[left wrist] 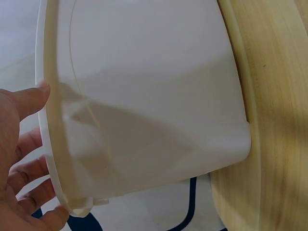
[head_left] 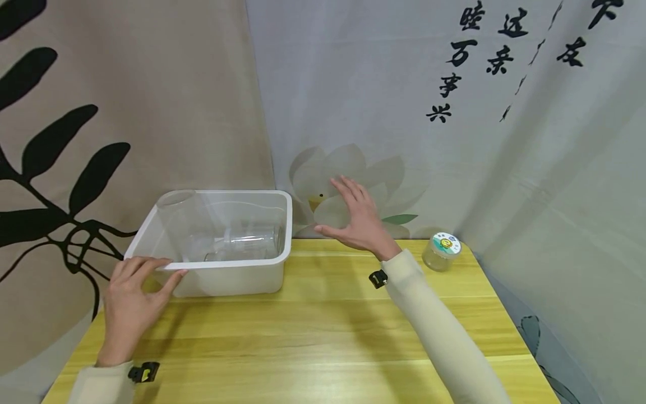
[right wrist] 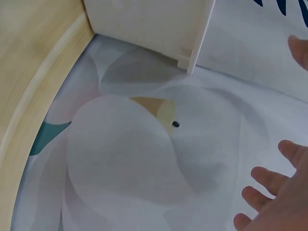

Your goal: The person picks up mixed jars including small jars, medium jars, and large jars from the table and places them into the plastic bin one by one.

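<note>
A white plastic bin (head_left: 229, 280) stands at the table's back left. My left hand (head_left: 132, 294) grips the rim at its front left corner, with the thumb (left wrist: 33, 98) on the outer edge in the left wrist view. Inside the bin, a clear container (head_left: 249, 241) lies on its side; a tall clear cylinder (head_left: 183, 224) leans at the left, its top above the rim. My right hand (head_left: 359, 219) is held in the air to the right of the bin, touching nothing, fingers spread and fairly straight. The right wrist view shows its fingers (right wrist: 269, 180) apart from the bin.
A small clear jar (head_left: 441, 252) with a printed lid stands at the back right of the wooden table (head_left: 323, 336). Printed cloth (head_left: 353, 84) hangs right behind the table. The table's right edge slopes away past the jar.
</note>
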`<state>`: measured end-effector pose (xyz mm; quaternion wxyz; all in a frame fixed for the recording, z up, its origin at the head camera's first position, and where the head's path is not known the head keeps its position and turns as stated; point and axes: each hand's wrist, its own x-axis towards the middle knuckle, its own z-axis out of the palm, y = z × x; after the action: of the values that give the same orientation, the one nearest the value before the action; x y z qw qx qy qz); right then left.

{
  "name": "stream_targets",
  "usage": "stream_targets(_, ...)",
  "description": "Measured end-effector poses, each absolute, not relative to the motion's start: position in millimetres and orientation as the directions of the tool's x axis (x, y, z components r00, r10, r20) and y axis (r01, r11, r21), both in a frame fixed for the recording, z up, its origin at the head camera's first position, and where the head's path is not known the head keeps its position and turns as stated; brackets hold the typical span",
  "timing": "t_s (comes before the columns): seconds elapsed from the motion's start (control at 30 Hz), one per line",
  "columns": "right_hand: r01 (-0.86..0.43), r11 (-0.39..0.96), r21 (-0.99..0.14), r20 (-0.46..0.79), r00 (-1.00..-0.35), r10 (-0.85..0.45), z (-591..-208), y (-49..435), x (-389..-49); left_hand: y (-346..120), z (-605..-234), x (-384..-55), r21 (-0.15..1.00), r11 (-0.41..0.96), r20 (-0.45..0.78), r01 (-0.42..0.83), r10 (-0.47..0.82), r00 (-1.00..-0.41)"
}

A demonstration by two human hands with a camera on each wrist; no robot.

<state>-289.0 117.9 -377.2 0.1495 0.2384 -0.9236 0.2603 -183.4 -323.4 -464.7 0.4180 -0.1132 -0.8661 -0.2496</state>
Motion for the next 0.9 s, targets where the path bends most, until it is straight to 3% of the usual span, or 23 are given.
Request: stream_targets(0.9, -0.316, 0.769, -0.556, 0.334, -0.932, -0.141, -392, 199, -284, -324, -464, -183, 0.328, 0.85, 0.781, 0.412, 0.001, -0.624)
